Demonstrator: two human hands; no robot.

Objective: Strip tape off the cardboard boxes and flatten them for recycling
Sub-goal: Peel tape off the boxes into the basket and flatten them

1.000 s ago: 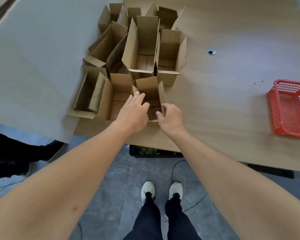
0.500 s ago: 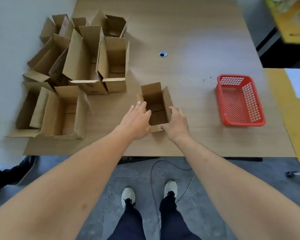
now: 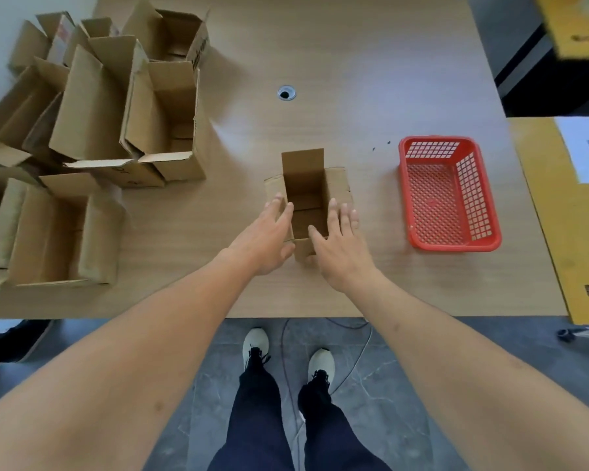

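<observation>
A small open cardboard box (image 3: 306, 188) stands upright near the middle of the wooden table (image 3: 354, 62), its flaps up. My left hand (image 3: 266, 237) lies against the box's left side with straight fingers. My right hand (image 3: 337, 246) lies against its right side, fingers straight and thumb at the near rim. Neither hand curls round the box. No tape is visible on it from here.
Several more open cardboard boxes (image 3: 92, 107) crowd the table's left part. A red plastic basket (image 3: 449, 195) sits to the right of the small box. A yellow surface with a white sheet (image 3: 572, 198) borders the right edge. A cable hole (image 3: 286, 93) is behind.
The small box has come out of the cluster on the left to the middle of the table. Both hands now lie flat with straight fingers at its sides.
</observation>
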